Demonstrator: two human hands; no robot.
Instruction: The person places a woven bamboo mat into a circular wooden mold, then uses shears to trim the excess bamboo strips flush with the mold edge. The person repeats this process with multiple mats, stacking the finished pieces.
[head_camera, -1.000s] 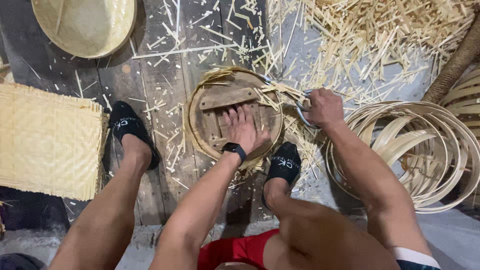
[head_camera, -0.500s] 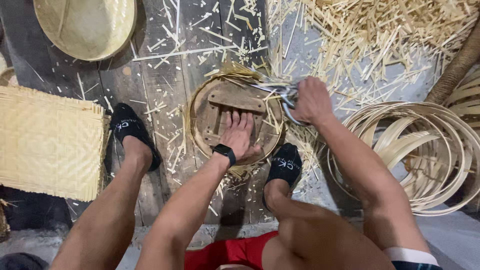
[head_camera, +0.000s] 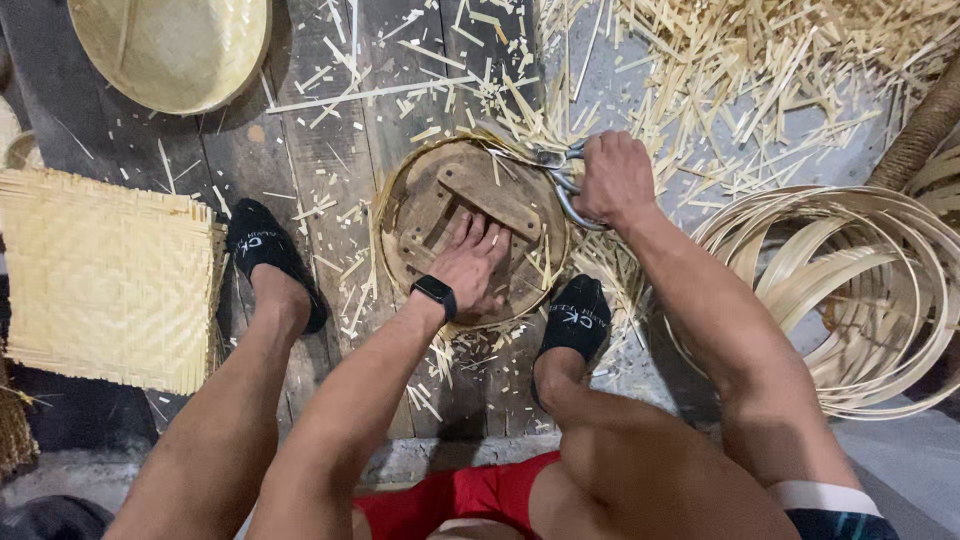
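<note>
A dark plank floor (head_camera: 330, 150) is seen from above, strewn with pale bamboo offcuts (head_camera: 760, 60), thickest at 1 o'clock. A flat woven bamboo mat (head_camera: 100, 280) lies at 9 o'clock, a shallow woven tray (head_camera: 170, 45) at 11 o'clock, and a nest of bent bamboo hoops (head_camera: 850, 290) at 3 o'clock.

Near the centre, between two feet in black socks, a round wooden form (head_camera: 470, 235) with crossed battens is laid over woven bamboo whose ragged edge sticks out around it. The left hand (head_camera: 470, 265), with a black watch (head_camera: 435, 295) at the wrist, is pressed flat on the form, fingers spread, closed on nothing. The right hand (head_camera: 615, 180) is wrapped tightly around the handles of metal shears (head_camera: 555, 170) at the form's 2 o'clock edge. The blades are pointed towards 10 o'clock along the rim; whether they are parted cannot be told.

For a clean trim, the form would best be kept pinned firmly, the blades held close against its rim, and the left fingers kept well inside the edge.
</note>
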